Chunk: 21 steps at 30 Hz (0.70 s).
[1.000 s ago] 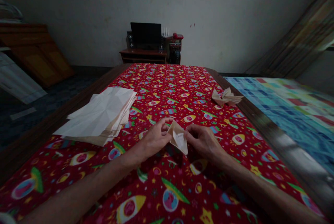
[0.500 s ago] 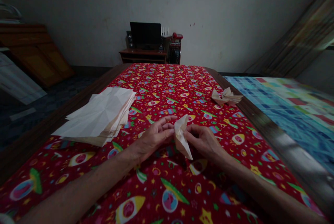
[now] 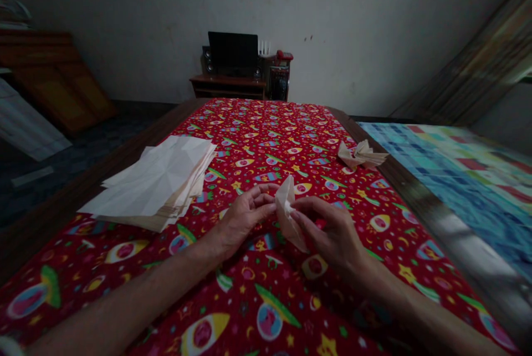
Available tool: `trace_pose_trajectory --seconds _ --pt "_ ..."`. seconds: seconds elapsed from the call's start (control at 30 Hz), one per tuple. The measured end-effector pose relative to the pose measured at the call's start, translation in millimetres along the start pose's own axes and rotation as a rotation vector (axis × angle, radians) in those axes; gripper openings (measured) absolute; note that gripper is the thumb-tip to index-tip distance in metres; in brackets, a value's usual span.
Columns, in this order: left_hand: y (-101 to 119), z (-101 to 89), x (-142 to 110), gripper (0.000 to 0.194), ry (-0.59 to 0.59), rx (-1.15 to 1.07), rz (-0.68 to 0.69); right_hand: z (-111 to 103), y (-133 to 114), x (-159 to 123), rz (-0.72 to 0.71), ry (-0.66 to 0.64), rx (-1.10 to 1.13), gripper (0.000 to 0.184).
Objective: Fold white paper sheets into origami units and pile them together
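Note:
A small folded paper piece (image 3: 285, 209), pale cream with pointed ends, stands between my two hands above the red patterned cloth. My left hand (image 3: 248, 213) pinches its left side between thumb and fingers. From the right, the thumb and index finger of my right hand (image 3: 332, 228) close on a raised bit at the middle of the paper. A stack of creased paper sheets (image 3: 155, 179) lies to the left of my hands. Farther off on the right rests a folded paper figure (image 3: 361, 154) with pleated parts.
The red cloth (image 3: 266, 140) with rockets and stars covers the dark wooden table (image 3: 440, 223). A bed (image 3: 469, 173) with a checked cover adjoins the right side. At the far wall stand a monitor (image 3: 233, 50), speakers and a red telephone (image 3: 284, 56).
My right hand has shifted its grip, lifting and turning so that thumb and index finger pinch the paper's middle. The folded paper has turned slightly. My left hand keeps its hold.

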<state>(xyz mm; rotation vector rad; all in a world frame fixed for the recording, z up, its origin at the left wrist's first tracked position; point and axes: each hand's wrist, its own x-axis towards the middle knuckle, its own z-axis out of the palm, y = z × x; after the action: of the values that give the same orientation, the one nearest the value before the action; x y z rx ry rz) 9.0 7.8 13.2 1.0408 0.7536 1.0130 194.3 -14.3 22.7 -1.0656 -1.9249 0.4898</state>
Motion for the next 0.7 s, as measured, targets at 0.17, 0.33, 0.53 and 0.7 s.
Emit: trace_pose_trajectory --seconds 0.17,0.33,0.53,0.7 --pt "0.4 0.3 0.8 0.038 0.048 0.047 0.024 4.2 -0.3 -0.5 0.082 0.010 0.125 0.013" --pt "2.0 1.0 0.2 0.041 0.077 0.079 0.012 1.0 0.7 0.4 0.040 0.021 0.015 0.012" --pt "6.5 3.4 -2.0 0.050 0.074 0.075 -0.042 -2.5 0.3 1.5 0.013 0.009 -0.013 0.019" --pt "7.3 5.6 -4.8 0.059 0.064 0.052 -0.041 -1.9 1.0 3.5 0.150 -0.042 0.141 0.016"
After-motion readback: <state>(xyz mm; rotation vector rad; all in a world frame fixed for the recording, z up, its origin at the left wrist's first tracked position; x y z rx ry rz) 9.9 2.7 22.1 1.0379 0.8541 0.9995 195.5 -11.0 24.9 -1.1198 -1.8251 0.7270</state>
